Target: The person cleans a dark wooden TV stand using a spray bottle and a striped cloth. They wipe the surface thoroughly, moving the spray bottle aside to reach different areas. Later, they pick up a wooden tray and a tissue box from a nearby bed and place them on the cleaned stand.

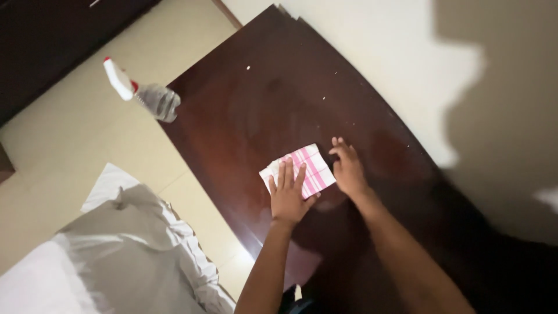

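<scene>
- Both hands, left (288, 197) and right (347, 170), press flat, fingers spread, on a pink-striped cloth (308, 168) on the desk (261, 99).
- Beyond the cloth, a clear spray bottle (152, 96) stands at the desk's edge; contents unclear.

A dark, glossy wooden table (273, 99) runs slantwise through the room, one long edge set against the pale wall. Its polished top shows smears and a few tiny white specks. Lying flat on it, toward the near end, is a folded white cloth with pink stripes (311, 166); the left hand (288, 195) is spread on the cloth's near part, and the right hand (347, 168) rests on the wood touching the cloth's right edge. At the table's far left corner stands a clear spray bottle with a white and red head (145, 90), tilted in this view. Beside the table, on the cream tiled floor (70, 145), lies rumpled white bedding (116, 256).
</scene>
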